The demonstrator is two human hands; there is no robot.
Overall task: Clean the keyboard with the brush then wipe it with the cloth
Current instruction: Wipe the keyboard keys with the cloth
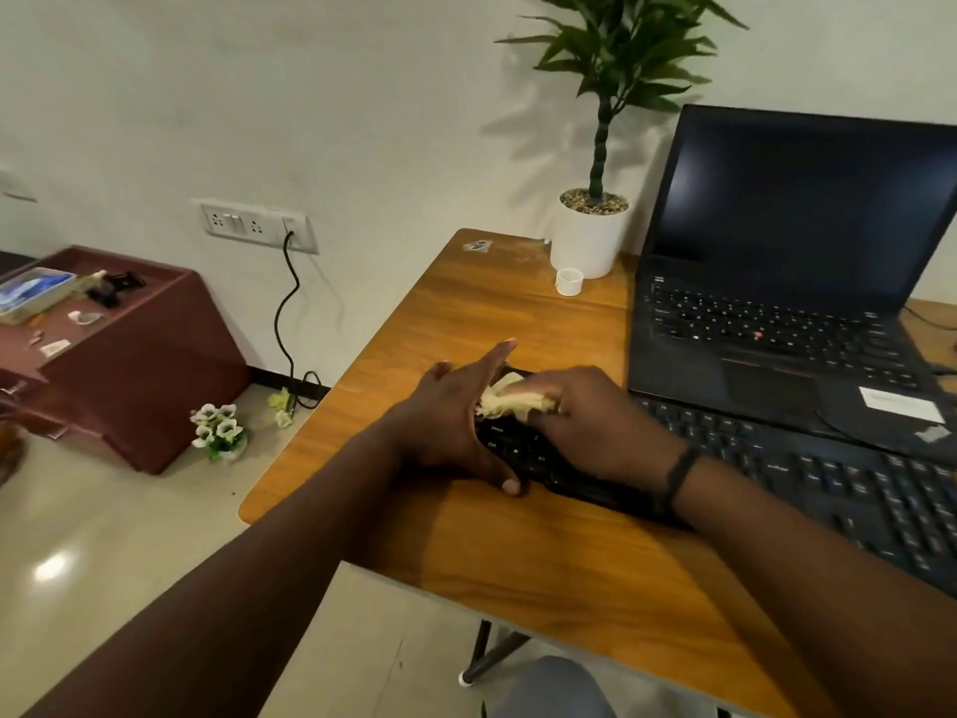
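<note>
Right fingers (549, 393) curl over a crumpled pale-yellow cloth (505, 399) at the flat black keyboard's (828, 489) left end; left hand (445, 432), fingers spread, apparently steadies that end; keys stretch away rightward.

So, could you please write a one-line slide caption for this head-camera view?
Right hand wipes the black keyboard's left end with a pale cloth while the left hand steadies it.
</note>
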